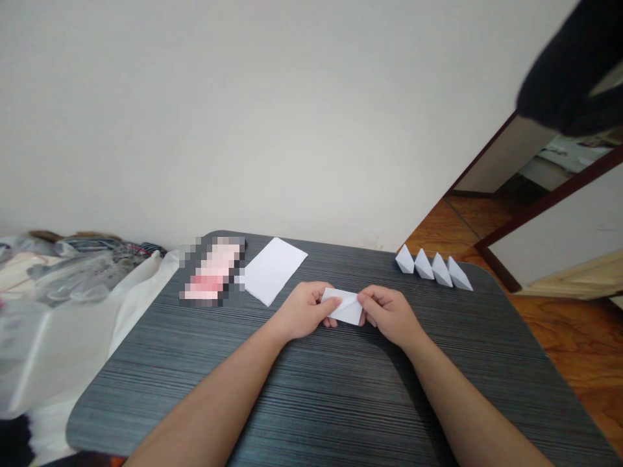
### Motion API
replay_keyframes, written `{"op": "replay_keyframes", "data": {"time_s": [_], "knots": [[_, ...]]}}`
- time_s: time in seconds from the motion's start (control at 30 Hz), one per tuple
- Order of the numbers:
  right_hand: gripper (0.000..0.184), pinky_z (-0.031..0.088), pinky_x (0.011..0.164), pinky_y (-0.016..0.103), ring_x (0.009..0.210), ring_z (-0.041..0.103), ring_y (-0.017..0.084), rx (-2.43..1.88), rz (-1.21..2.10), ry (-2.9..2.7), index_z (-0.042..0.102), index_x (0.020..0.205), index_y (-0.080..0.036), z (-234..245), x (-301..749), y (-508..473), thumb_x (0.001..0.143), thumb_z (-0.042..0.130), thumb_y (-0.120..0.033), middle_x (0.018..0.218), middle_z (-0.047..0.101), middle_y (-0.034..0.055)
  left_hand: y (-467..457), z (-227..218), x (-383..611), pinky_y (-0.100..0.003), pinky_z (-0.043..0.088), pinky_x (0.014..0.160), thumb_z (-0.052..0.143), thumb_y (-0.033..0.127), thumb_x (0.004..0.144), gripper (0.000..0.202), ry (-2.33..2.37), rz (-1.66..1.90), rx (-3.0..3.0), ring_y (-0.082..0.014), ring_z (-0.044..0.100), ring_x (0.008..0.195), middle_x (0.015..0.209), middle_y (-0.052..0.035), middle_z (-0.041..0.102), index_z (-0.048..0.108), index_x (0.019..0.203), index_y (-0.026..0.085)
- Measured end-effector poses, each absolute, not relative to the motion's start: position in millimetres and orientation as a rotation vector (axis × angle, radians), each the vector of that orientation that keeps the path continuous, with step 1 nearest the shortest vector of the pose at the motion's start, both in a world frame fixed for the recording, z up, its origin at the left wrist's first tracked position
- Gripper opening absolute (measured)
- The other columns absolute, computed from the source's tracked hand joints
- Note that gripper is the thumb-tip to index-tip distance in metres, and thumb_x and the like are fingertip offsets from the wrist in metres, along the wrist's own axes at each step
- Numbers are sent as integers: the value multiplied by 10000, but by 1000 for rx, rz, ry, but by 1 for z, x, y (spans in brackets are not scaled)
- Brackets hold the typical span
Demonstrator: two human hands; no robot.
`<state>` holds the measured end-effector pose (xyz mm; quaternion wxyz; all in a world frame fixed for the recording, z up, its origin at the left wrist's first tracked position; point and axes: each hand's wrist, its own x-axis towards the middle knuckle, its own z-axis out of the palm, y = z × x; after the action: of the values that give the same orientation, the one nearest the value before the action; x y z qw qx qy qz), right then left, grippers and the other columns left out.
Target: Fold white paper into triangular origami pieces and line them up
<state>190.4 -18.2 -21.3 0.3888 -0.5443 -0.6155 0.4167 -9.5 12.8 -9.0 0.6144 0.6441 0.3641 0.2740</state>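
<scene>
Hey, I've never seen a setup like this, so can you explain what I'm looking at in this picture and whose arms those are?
Of course. There's no machine here: these are a person's own bare arms. The one picture comes from a camera worn on that person's head, looking forward and down.

The left hand and right hand hold a small piece of folded white paper between them, gripped by the fingers at either end.

They are above a dark, streaky-grained table. Toward its far right is a row of four pointed white paper shapes. Left of the hands lies flat white paper, and beside that is a pixelated item, so I can't tell what it is.
</scene>
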Motion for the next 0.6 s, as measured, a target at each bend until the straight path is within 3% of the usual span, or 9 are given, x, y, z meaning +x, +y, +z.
{"op": "replay_keyframes", "data": {"time_s": [0.6], "knots": [[255, 348, 441, 209, 447, 494, 100, -1383, 1108, -1652, 595, 683, -172, -22, 189, -18, 872, 491, -308, 552, 619, -1, 13, -11, -10, -209, 445, 504, 497, 336, 848, 241, 832, 619, 1512, -121, 593, 543, 599, -31, 618, 569, 776, 117]]}}
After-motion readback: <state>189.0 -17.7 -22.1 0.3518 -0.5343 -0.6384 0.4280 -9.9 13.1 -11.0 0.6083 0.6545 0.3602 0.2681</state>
